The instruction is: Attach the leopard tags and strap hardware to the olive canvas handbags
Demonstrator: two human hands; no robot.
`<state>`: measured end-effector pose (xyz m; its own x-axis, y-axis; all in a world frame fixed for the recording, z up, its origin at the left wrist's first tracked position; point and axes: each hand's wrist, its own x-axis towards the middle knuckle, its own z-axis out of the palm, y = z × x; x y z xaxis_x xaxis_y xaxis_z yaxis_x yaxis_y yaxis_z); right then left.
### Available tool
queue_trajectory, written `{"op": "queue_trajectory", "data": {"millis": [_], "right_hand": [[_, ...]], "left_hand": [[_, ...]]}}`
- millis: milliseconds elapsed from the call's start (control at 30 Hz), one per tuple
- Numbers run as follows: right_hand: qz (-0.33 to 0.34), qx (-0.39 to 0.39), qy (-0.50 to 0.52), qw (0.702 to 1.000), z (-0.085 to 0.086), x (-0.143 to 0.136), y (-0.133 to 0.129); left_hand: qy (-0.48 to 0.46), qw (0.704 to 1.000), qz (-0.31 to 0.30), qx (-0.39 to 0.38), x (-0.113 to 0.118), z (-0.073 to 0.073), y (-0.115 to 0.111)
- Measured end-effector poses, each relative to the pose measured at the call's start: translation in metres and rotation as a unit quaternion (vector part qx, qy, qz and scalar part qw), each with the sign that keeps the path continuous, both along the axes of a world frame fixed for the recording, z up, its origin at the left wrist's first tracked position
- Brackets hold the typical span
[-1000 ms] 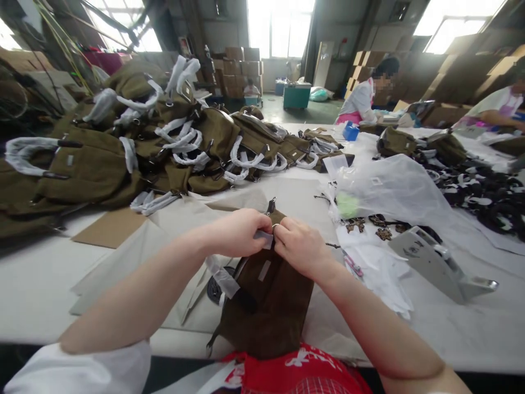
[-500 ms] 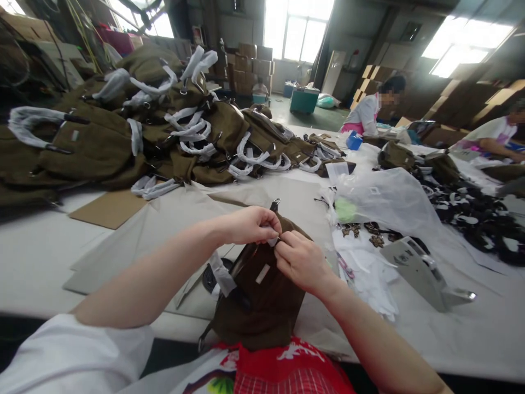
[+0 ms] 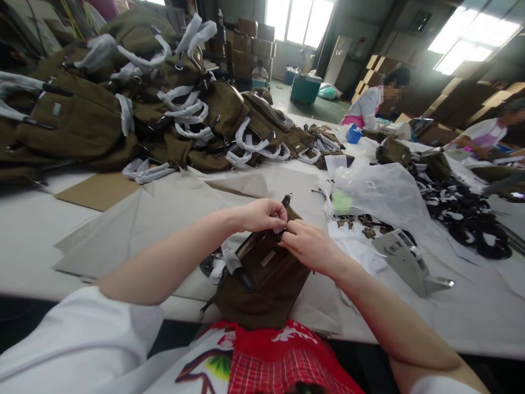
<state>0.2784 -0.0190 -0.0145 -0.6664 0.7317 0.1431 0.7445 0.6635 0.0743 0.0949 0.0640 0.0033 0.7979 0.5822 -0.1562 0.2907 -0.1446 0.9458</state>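
Observation:
An olive-brown handbag [image 3: 262,290] leans at the table's front edge, against the red apron [image 3: 279,355]. It has a small pale label and a handle wrapped in white film [image 3: 232,257]. My left hand [image 3: 266,215] is closed in a pinch at the bag's upper edge, with a bit of white film at its fingertips. Right beside it, the fingers of my right hand [image 3: 305,243] are closed at the same spot, close to the other handle end. What exactly the right fingertips hold is hidden. A metal ring shows on the bag's tab just above both hands.
Many similar bags [image 3: 82,120] with wrapped handles are heaped at the back left. Right of my hands lie a clear plastic bag [image 3: 377,186], a grey tape dispenser [image 3: 404,260] and black straps [image 3: 459,210]. A brown cardboard sheet [image 3: 98,190] lies left. Two people work at the far right.
The handbag and both hands appear slightly higher and further right, and the bag is tilted more. Both hands stay pinched at its upper edge. The camera view has shifted a little.

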Motion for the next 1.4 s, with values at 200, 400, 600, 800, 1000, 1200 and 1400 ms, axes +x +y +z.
{"op": "queue_trajectory", "data": {"millis": [200,400,600,800,1000,1200,1400], "right_hand": [[0.044,-0.033,-0.045,0.997,0.007,0.007,-0.001],[-0.004,-0.113,-0.006,0.994,0.02,0.007,-0.008],[-0.087,-0.247,0.335,0.905,0.054,0.045,-0.018],[-0.181,-0.164,0.367,0.897,0.034,0.073,0.019],[-0.096,-0.434,0.37,0.816,0.01,0.07,0.039],[-0.128,-0.52,0.358,0.765,0.02,0.061,0.035],[-0.237,-0.491,0.445,0.71,0.013,0.079,0.019]], "left_hand": [[-0.017,0.999,-0.029,0.02,0.005,-0.011,0.001],[0.028,0.987,-0.022,0.155,0.011,-0.012,-0.003],[0.015,0.963,-0.006,0.27,-0.002,0.006,-0.017],[0.035,0.946,-0.017,0.322,0.0,0.028,-0.043],[0.049,0.938,-0.017,0.343,-0.006,0.037,-0.057],[-0.014,0.917,0.081,0.39,-0.034,0.024,-0.05],[0.043,0.83,0.478,0.283,-0.125,-0.072,-0.022]]}}
